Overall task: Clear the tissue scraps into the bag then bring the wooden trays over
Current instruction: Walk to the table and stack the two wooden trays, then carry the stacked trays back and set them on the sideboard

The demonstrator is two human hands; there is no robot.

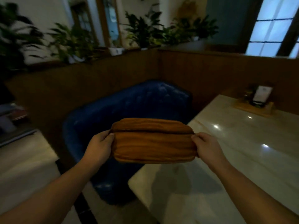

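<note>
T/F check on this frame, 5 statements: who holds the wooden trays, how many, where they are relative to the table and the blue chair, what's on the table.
1. Both hands hold the wooden trays, left hand and right hand at opposite ends. True.
2. Only one tray is held. False: a seam shows two stacked.
3. The trays rest flat on the marble table. False: they are held in the air, near its corner.
4. A blue chair stands behind the trays. True.
5. The table carries tissue scraps. False: none show; only a wooden stand with a card sits at its far end.
</note>
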